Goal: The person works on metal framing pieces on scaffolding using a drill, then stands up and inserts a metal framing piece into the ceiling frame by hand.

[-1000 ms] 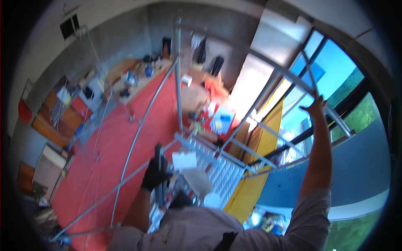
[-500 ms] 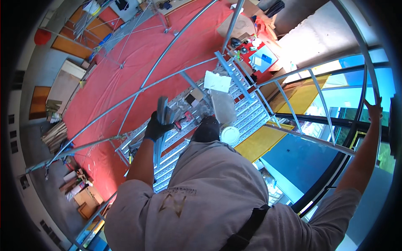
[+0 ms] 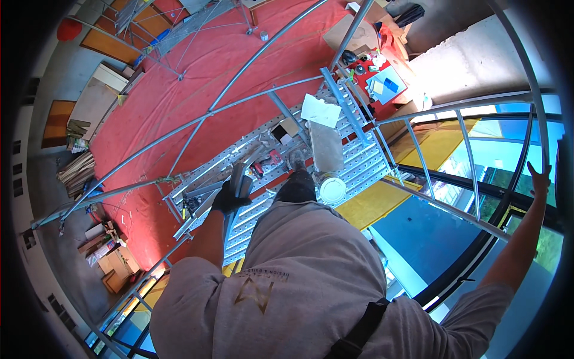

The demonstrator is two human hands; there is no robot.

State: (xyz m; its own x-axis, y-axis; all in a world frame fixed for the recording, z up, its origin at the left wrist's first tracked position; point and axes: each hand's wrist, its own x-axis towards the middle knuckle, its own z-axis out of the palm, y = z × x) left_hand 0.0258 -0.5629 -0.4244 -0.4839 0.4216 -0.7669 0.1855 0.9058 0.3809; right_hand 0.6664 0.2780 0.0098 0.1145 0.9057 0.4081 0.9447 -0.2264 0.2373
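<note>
My left hand point(image 3: 230, 197), in a black glove, is closed round grey metal channels point(image 3: 239, 182) held over the perforated scaffold deck point(image 3: 368, 167). My bare right hand point(image 3: 539, 179) is raised at the far right, fingers spread beside a curved grey tube point(image 3: 535, 90); I cannot tell whether they touch it. Below me, my dark-clad leg point(image 3: 296, 188) stands on the deck among a red power drill point(image 3: 269, 161), a long grey slab point(image 3: 326, 149), a white sheet point(image 3: 321, 110) and a round white lid point(image 3: 332, 191).
Scaffold rails point(image 3: 421, 161) surround me. Red sheeting point(image 3: 149, 137) covers the area below left, with piled timber point(image 3: 75, 176) beside it. A cluttered red table point(image 3: 388, 87) is beyond the deck. Yellow boards point(image 3: 433, 143) and glazed panels with black frames lie on the right.
Since a second ago my view has tilted down onto the deck and my body. My left hand keeps hold of the channels. My right hand's fingers have spread apart at the tube.
</note>
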